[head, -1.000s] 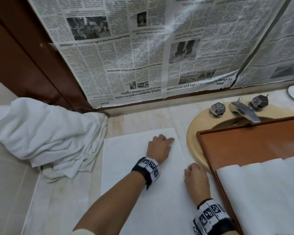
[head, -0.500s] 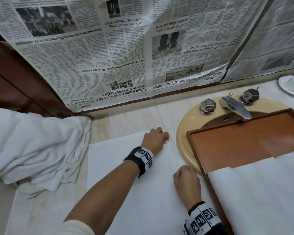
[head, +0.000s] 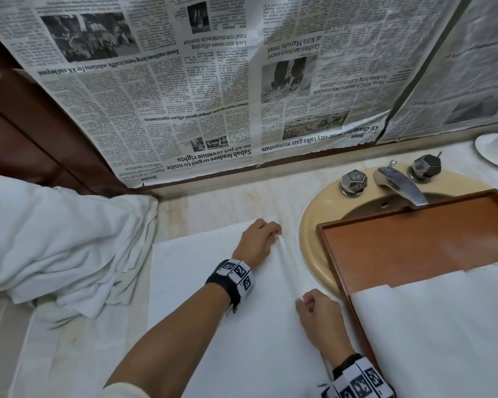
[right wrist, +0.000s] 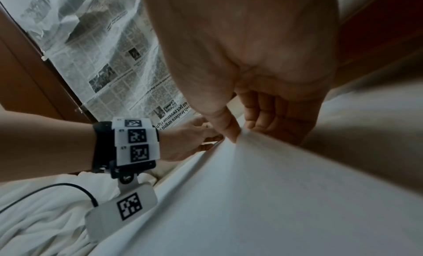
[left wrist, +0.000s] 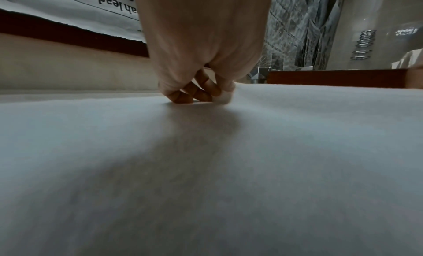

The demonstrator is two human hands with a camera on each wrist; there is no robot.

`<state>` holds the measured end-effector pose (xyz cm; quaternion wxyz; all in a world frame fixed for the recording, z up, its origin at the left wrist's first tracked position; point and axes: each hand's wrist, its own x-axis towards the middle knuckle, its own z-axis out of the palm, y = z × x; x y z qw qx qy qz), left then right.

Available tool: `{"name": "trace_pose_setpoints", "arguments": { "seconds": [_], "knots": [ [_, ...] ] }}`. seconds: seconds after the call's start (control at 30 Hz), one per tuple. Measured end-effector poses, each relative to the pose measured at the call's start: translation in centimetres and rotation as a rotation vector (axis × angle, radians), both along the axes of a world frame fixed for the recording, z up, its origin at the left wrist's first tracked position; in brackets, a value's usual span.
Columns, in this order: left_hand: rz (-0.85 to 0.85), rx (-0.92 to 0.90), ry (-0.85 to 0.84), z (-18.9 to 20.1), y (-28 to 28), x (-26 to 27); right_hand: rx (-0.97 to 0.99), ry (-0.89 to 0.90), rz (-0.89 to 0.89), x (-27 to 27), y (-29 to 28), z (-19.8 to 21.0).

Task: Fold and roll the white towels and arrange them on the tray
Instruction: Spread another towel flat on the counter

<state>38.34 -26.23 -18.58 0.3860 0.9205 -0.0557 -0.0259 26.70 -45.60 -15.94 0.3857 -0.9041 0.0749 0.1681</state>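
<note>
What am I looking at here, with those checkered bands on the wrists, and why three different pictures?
There is no machine, only a person folding towels. The big picture comes from a camera worn on the head; the other two come from cameras strapped to each wrist, looking along the fingers. The black-and-white patterned wristbands belong to that rig. On the pale marble counter lies a flat white towel. The left hand and right hand each pinch its right edge, lifting a fold. A heap of crumpled white towels waits at the left. At the right, a brown wooden tray sits over the beige sink and holds finished white towels.
</note>
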Motion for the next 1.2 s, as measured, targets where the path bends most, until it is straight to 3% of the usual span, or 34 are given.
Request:
{"name": "trace_pose_setpoints", "arguments": {
  "seconds": [0.23, 0.4, 0.73, 0.87, 1.0, 1.1, 1.2],
  "knots": [
    [0.089, -0.051, -0.009, 1.6, -2.0, 3.3, 0.063, -0.145, -0.045, 0.5, -1.0, 1.4],
    [0.208, -0.205, -0.105, 3.3, -1.5, 1.0, 0.097, -0.250, 0.032, -0.7, -0.7, 4.3],
    [0.374, -0.231, -0.258, 6.3, 12.6, -8.0, 0.211, -0.236, 0.348, -4.8, 10.2, 8.7],
    [0.454, -0.182, -0.120, 4.2, 18.0, -10.4, 0.124, -0.174, 0.452, -6.2, 16.4, 7.4],
    [0.548, -0.185, 0.054, 1.9, 19.8, -12.5, -0.005, -0.086, 0.521, -7.6, 20.2, 4.8],
    [0.642, -0.277, 0.094, 2.0, 19.7, -13.1, -0.040, -0.057, 0.542, -8.3, 21.3, 3.4],
    [0.631, -0.287, 0.087, 2.0, 19.8, -13.4, -0.062, -0.046, 0.539, -8.6, 21.7, 2.5]
  ]
}}
